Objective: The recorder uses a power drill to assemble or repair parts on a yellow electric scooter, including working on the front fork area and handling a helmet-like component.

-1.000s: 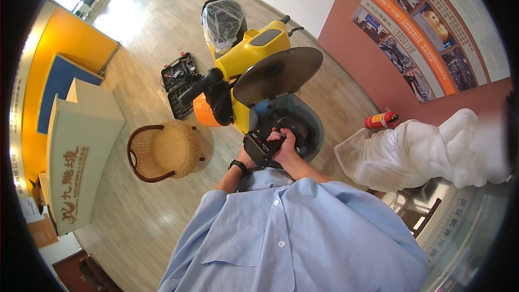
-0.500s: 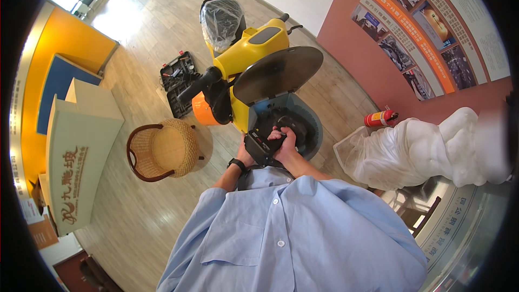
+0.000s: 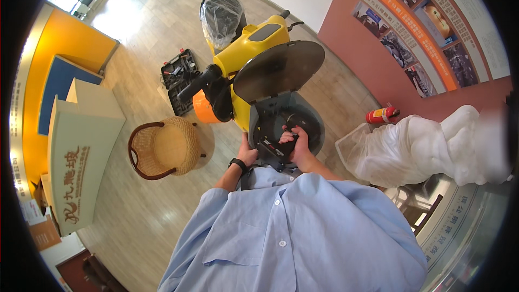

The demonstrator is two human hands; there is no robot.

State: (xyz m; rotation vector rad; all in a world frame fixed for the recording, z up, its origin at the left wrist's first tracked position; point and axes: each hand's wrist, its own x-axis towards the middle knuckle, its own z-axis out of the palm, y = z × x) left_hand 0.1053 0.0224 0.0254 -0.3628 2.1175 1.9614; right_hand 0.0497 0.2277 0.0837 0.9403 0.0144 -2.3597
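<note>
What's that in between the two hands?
A black, boxy thing is between the left hand and the right hand, at the near side of the open grey tub. You can see it in the head view.

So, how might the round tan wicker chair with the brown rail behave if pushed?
The chair is probably light for its size, being woven wicker. It may slide on the shiny wood-plank floor. Its curved brown rail suggests a fairly stiff frame.
</note>
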